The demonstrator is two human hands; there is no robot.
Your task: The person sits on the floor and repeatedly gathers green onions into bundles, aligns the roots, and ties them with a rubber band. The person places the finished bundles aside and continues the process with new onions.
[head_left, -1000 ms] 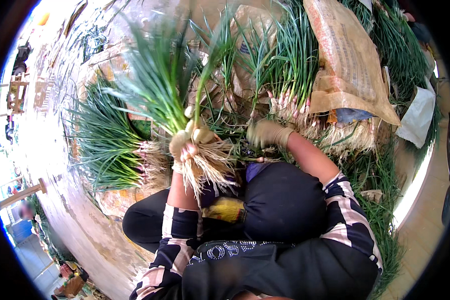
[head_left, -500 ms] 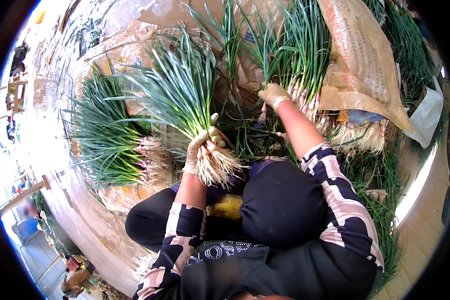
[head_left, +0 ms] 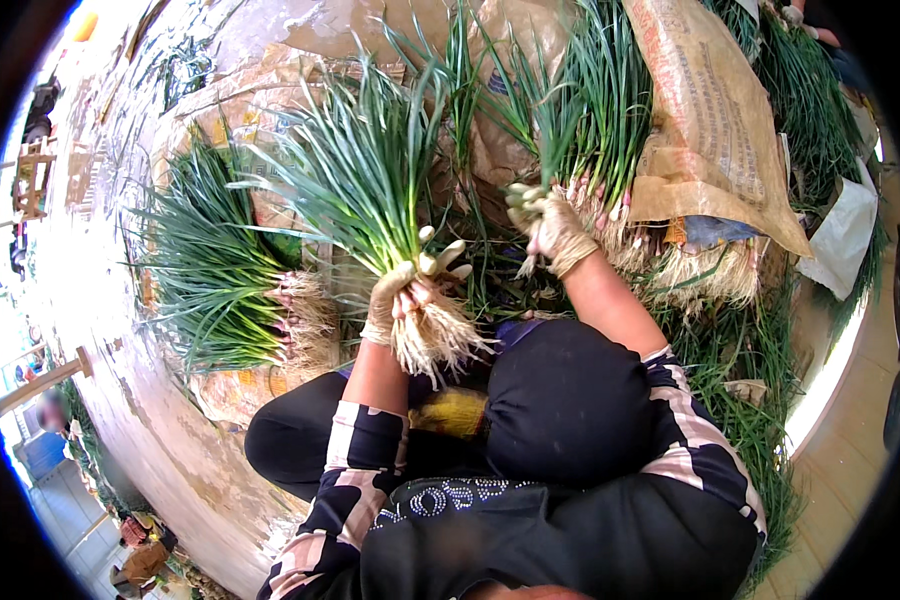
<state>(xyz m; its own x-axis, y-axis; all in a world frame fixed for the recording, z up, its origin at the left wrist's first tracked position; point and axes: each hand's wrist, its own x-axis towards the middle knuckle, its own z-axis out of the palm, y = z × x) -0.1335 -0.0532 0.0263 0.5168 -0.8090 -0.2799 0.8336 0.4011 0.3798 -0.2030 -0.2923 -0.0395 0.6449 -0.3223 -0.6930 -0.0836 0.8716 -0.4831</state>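
My left hand (head_left: 392, 290), in a pale glove, is closed round a thick bunch of green garlic (head_left: 370, 190) just above its bulbs. The leaves fan away from me; the white roots hang toward my lap, and some fingertips stick out past the stems. My right hand (head_left: 560, 232), gloved too, is closed on a few green garlic stalks (head_left: 553, 150) near their bulb end. It sits to the right of the bunch, with a gap between. Farther right, next to that hand, lies a pile of green garlic (head_left: 610, 110), its pinkish bulbs toward me.
Another green garlic heap (head_left: 220, 270) rests at the left on sacking. A tan woven sack (head_left: 715, 120) covers part of the right pile, and a white sheet (head_left: 840, 235) lies beyond it. Loose greens (head_left: 740, 400) litter my right side. Another person's hand (head_left: 792, 14) shows at the top right.
My right hand has drawn back slightly toward me and turned, bringing the stalks along. The fingers of my left hand have spread a little at the bunch, which stays in nearly the same place.
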